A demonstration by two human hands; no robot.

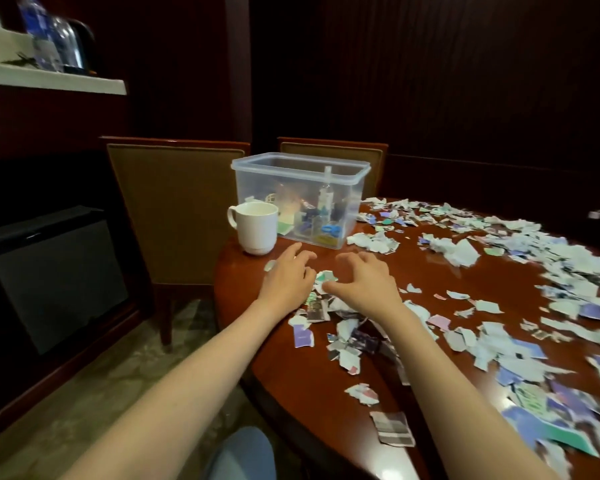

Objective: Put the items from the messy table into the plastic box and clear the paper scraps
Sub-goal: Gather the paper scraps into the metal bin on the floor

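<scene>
Paper scraps [458, 251] lie strewn over the right half of a polished wooden counter [291, 375], with a smaller cluster near its left edge, where a person works with both hands. The left hand [286, 278] lies palm down with its fingers stretched forward and loosely spread, holding nothing. The right hand [364, 282] hovers beside it in a loose claw, its thumb touching a torn piece between the two hands, with nothing visibly gripped.

The clear plastic box [300, 199] stands lidless just beyond the fingertips at the counter's far left, with a few small items already inside. A white mug [255, 226] sits just beside it, near the counter's edge.

The step in hand appears to be gathering scraps. It would likely go best with both palms kept low and drawn together to sweep the loose pieces into one heap before lifting. The thin paper will probably slide easily on the glossy wood. The sweep should go away from the near edge so that no pieces drop to the floor, and clear of the mug.
</scene>
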